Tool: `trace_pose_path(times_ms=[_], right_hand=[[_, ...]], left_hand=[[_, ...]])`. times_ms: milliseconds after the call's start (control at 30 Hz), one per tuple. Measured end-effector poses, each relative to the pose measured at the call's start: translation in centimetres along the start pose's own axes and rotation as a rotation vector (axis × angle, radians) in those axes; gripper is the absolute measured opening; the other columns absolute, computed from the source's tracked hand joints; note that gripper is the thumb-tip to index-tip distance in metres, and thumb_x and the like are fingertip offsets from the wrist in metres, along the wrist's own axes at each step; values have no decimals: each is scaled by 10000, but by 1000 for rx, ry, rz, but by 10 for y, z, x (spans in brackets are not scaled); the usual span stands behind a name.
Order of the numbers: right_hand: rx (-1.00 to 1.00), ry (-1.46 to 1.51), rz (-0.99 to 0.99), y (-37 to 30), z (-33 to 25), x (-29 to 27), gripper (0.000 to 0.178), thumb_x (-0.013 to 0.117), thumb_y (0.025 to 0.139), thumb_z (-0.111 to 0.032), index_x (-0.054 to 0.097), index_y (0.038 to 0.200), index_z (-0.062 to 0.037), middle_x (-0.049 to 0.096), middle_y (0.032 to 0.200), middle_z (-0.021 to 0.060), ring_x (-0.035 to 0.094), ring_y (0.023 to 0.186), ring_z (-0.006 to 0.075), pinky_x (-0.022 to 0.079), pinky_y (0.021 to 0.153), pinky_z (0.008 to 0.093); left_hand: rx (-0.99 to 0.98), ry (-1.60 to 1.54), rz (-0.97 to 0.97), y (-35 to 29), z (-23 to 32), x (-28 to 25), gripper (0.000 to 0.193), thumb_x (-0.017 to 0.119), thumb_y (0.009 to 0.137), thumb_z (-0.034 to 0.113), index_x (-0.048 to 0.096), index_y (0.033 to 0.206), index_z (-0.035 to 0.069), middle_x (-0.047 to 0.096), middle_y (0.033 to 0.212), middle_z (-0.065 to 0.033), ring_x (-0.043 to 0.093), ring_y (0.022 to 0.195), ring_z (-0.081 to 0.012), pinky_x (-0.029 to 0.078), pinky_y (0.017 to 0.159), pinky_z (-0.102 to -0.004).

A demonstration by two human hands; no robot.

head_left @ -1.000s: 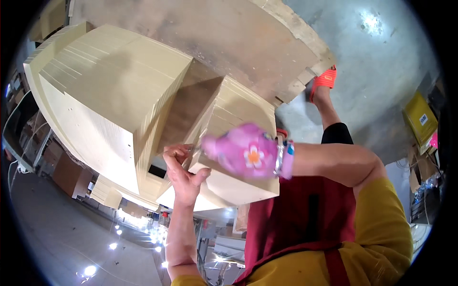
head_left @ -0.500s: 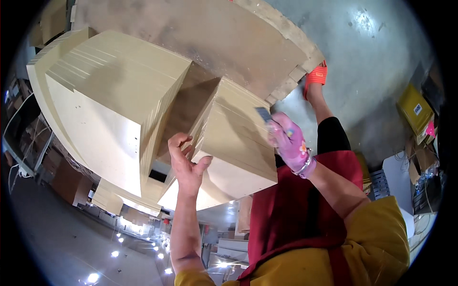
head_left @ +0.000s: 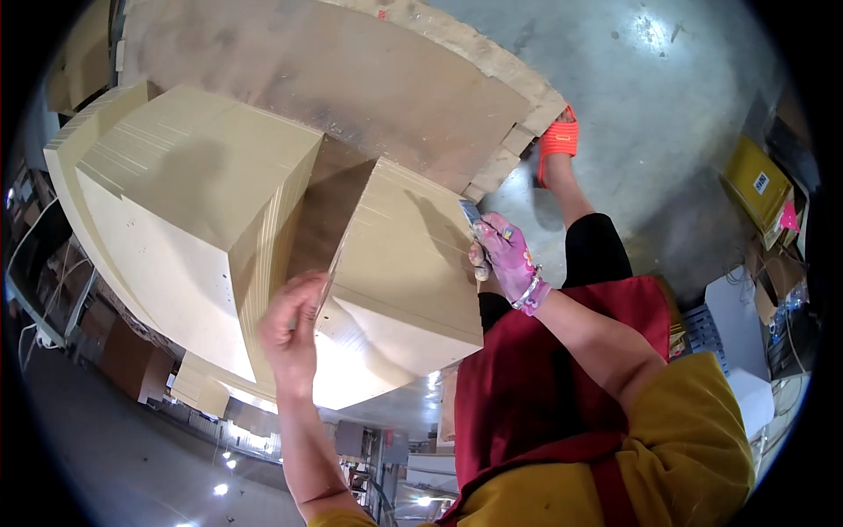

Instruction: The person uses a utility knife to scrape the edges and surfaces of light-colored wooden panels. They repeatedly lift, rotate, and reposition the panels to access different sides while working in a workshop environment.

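Observation:
My right hand (head_left: 509,250), in a pink patterned glove, is closed around a scraper (head_left: 471,212) with a flat grey blade. It is held over the right edge of a stack of pale cream boards (head_left: 413,255), and a light handle end shows below the fingers. At the left edge of the same stack is my bare left hand (head_left: 294,325), its fingers curled inward and blurred. Whether a board edge is pinched in them is hard to make out. A larger stack of cream boards (head_left: 202,167) stands to the left, across a narrow gap.
Both stacks stand on a worn brown wooden surface (head_left: 351,70) with a pale, rough edge. Beyond it, a foot in an orange slipper (head_left: 559,139) rests on the grey floor (head_left: 650,97). A yellow package (head_left: 746,176) and a blue crate (head_left: 705,338) are at the right.
My left hand has moved left along the stack's edge, and its spread fingers have curled in. The right hand with the scraper has shifted slightly left in view, as have the stacks.

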State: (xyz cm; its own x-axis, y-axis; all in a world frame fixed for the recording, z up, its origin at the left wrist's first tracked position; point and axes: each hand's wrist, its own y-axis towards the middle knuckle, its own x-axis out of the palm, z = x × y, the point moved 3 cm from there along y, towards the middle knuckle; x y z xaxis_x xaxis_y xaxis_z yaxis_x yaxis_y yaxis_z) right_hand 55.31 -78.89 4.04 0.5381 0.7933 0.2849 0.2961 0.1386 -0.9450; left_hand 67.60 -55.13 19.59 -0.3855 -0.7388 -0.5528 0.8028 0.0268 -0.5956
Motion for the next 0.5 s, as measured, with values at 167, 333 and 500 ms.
trace_pose_path(times_ms=[167, 333, 500], right_hand=[[-27, 69, -16, 8, -6, -8, 146, 500, 958, -179, 546, 928, -43, 565, 633, 35, 544, 521, 104, 420, 409, 244], [10, 198, 6, 12, -29, -13, 171, 521, 942, -231, 537, 903, -65, 553, 626, 36, 485, 455, 114, 395, 406, 249], [29, 210, -7, 11, -51, -15, 184, 510, 951, -229, 522, 890, -56, 549, 603, 48, 491, 448, 115, 394, 396, 241]], left_hand=[[-270, 191, -151, 78, -6, 25, 223, 577, 927, 190, 629, 937, -27, 673, 879, -91, 605, 795, -151, 467, 717, -263], [-365, 706, -663, 158, -55, 95, 566, 542, 871, 521, 613, 1006, -24, 658, 955, -148, 618, 917, -276, 486, 782, -361], [-360, 1043, -900, 196, -96, 154, 542, 477, 890, 520, 623, 1071, 29, 642, 1087, -178, 600, 1047, -331, 474, 851, -445]])
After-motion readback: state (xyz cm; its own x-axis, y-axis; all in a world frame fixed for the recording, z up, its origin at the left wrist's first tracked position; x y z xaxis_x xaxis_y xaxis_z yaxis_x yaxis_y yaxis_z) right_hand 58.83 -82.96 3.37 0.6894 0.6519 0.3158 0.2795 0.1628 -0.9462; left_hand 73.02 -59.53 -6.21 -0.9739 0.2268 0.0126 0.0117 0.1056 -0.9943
